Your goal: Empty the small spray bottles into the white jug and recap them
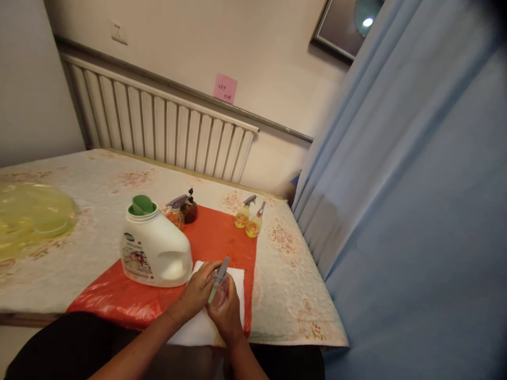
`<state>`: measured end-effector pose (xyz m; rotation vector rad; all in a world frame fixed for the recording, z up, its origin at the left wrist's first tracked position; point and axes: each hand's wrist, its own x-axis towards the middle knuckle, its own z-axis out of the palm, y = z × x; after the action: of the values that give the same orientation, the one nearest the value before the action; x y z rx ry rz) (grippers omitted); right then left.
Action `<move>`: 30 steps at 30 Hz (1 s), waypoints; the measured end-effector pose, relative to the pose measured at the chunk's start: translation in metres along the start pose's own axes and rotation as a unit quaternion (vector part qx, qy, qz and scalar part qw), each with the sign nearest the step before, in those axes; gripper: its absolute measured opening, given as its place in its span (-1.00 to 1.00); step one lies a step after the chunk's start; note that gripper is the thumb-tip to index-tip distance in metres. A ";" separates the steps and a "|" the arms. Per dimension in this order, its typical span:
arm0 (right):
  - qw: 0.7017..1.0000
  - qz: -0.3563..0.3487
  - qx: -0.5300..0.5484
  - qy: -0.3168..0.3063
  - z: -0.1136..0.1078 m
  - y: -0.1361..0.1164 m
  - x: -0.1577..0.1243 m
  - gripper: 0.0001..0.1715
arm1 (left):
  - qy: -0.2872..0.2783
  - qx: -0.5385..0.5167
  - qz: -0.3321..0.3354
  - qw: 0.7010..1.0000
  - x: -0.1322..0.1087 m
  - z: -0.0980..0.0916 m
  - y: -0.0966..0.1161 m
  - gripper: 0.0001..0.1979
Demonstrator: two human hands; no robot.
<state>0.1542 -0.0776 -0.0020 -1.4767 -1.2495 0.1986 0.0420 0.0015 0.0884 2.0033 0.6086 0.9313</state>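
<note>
Left hand (203, 285) and right hand (227, 316) close together on one small spray bottle (219, 290): the left has its fingers bent around the upper part by the grey trigger head, the right curls around the clear, pinkish body. Down the right side hangs a blue curtain (396, 211), the largest thing in view. Next comes the floral cover (285, 279) spread over the flat surface, with a white radiator (170, 126) along the wall behind. On the cover lies a shiny red sheet (222, 232); well to the left sits a translucent yellow plastic item (31, 216). A big white jug (158, 245) stands upright on the red sheet, a green cup (142, 205) in its mouth. Beneath the hands is a white cloth (198, 328); whether the held bottle touches it I cannot tell. Partly behind the jug are a dark bottle (190, 211) and an orange bottle (176, 217). Two yellow-liquid spray bottles (242, 217) stand side by side near the sheet's far right corner. Above the radiator, a pink note (225, 88) is stuck up.
</note>
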 end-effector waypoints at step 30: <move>1.000 -0.006 0.001 0.012 -0.001 -0.007 0.002 -0.05 | 0.026 0.006 -0.028 0.999 0.003 -0.002 0.011 -0.68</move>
<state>0.1517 -0.0782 0.0054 -1.4661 -1.2380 0.1749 0.0430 -0.0016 0.0990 1.9669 0.6970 0.9506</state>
